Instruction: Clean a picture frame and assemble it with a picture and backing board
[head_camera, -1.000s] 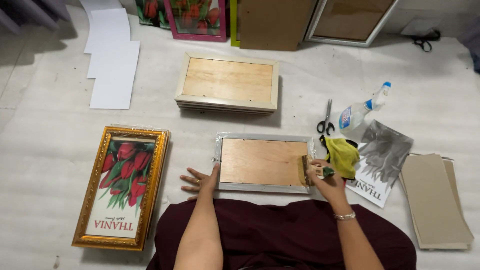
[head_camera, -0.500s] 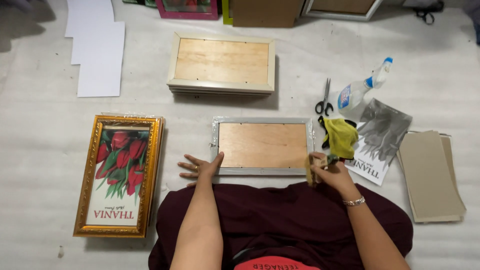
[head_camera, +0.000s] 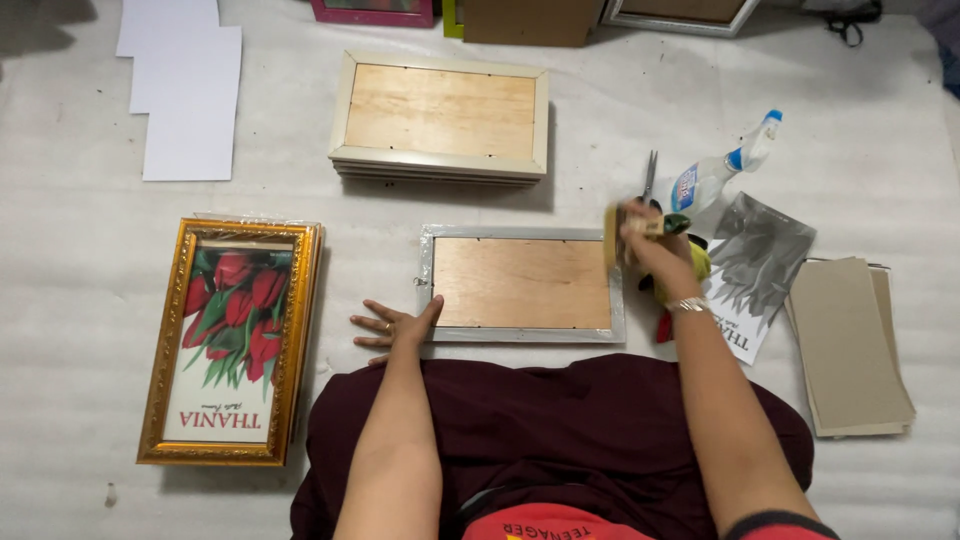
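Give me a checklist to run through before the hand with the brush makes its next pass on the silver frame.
1. Left hand steadies the silver frame at its lower left corner: ok.
2. Right hand grips the brush at the frame's upper right corner: ok.
3. Frame lies flat, wooden backing up: ok.
4. Scissors and spray bottle lie clear of the frame, just beyond the right hand: ok.
5. Gold frame with the tulip picture lies apart on the left: ok.
6. What is on the brush: cannot tell, it is blurred.
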